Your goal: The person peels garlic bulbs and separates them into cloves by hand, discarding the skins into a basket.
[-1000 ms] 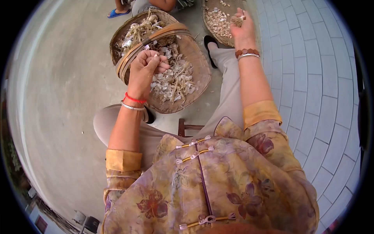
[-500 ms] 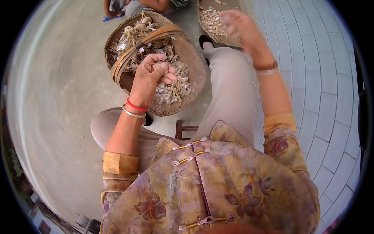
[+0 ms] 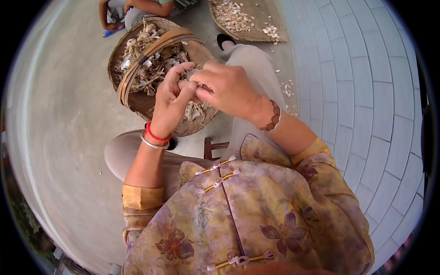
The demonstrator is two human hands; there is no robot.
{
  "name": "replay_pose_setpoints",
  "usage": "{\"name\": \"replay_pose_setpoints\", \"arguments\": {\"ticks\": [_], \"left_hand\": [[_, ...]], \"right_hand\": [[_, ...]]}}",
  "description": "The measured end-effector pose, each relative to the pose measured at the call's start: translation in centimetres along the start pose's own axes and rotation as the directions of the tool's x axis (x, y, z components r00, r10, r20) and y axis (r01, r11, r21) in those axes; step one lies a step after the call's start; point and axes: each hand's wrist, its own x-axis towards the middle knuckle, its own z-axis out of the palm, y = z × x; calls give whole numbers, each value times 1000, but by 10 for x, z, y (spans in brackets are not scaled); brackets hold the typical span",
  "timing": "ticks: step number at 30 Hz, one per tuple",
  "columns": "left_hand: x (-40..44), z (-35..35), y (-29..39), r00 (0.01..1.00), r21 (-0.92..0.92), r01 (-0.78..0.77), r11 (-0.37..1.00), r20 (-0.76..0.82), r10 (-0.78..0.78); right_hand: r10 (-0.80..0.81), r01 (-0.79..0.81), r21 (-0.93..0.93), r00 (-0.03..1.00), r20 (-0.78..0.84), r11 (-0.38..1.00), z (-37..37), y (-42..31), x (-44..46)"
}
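My left hand (image 3: 170,97) and my right hand (image 3: 229,90) meet over the woven basket (image 3: 149,104). Their fingertips pinch together at one spot, and whatever lies between them is too small and covered to make out. Below them, the basket with its arched handle (image 3: 158,49) holds dry garlic bulbs with roots and stalks (image 3: 145,39). Papery garlic skins (image 3: 196,111) lie in its near part, partly behind my hands.
A flat woven tray (image 3: 275,20) with peeled-looking garlic cloves (image 3: 231,17) stands beyond my foot. Loose cloves (image 3: 287,88) lie on the floor by my leg. Another person (image 3: 151,9) sits behind the basket. A wooden stool part (image 3: 214,147) shows between my legs.
My right hand has come from beside the tray, down and left, to join my left hand at the fingertips. My left hand stays over the basket. The view has shifted slightly.
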Motion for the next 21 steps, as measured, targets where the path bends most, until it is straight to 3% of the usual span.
{"name": "replay_pose_setpoints", "arguments": {"ticks": [3,6,8,10,12,14,15,16,18,19,21], "left_hand": [[-2,3,4,996,-109,-63,992,59,69],[1,-13,8,993,-12,-20,1000,-120,18],[4,-31,5,975,3,52,999,-219,-50],[4,-45,2,964,17,76,997,-258,-69],[4,-49,3,959,9,71,997,-274,-65],[1,-49,5,957,35,90,995,-279,-77],[0,-49,5,960,27,82,996,-271,-72],[1,-52,2,962,22,91,996,-260,-82],[2,-57,-2,964,31,87,996,-254,-76],[2,-58,0,963,11,93,996,-256,-87],[2,-58,4,953,10,96,995,-289,-89]], "right_hand": [[-33,30,-35,993,-113,999,-18,8,5],[19,-31,-22,910,-414,999,-50,49,3],[366,-353,108,845,-390,929,-75,81,-16],[581,-583,93,757,-299,807,-90,136,-48],[700,-742,-83,659,-276,665,-92,201,-98],[745,-768,-290,634,-208,572,-91,279,-167],[812,-805,-313,565,-149,503,-91,306,-198],[835,-862,-231,500,-231,452,-89,309,-219],[951,-970,51,220,-219,237,-94,338,-254],[971,-950,263,117,-207,171,-98,337,-252],[984,-751,639,85,-159,169,-114,318,-221]]}}
